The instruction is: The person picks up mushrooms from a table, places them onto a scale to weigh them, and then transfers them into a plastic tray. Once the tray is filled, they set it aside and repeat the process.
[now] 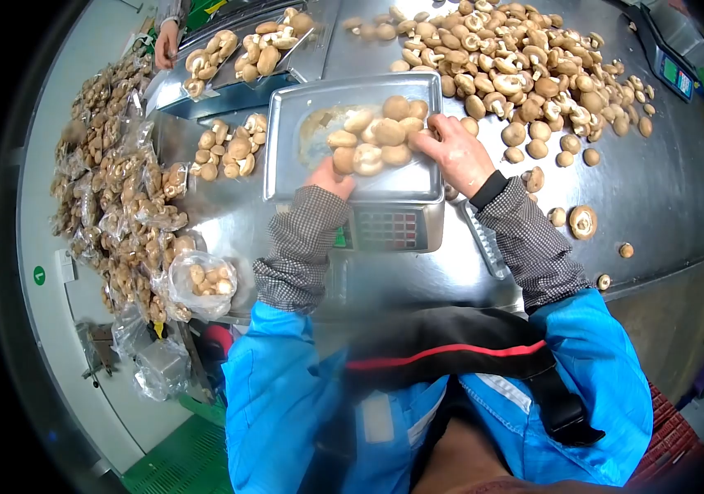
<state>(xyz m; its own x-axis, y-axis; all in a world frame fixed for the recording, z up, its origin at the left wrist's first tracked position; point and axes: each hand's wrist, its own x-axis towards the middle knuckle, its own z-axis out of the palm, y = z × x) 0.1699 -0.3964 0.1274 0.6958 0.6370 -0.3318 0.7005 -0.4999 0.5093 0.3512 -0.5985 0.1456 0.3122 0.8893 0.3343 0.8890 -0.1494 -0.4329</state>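
A metal weighing tray sits on a scale whose keypad faces me. Several brown mushrooms lie grouped in the tray's middle and right part. My left hand is at the tray's near edge, fingers curled against the lower-left mushrooms; its fingertips are partly hidden. At the right side of the group is my right hand, thumb and fingers pinched around a mushroom that they partly cover.
A large mushroom pile spreads across the metal table at the back right, near a second scale. Bagged mushrooms are heaped at left. Small groups lie left of the tray. Another person's hand is at upper left.
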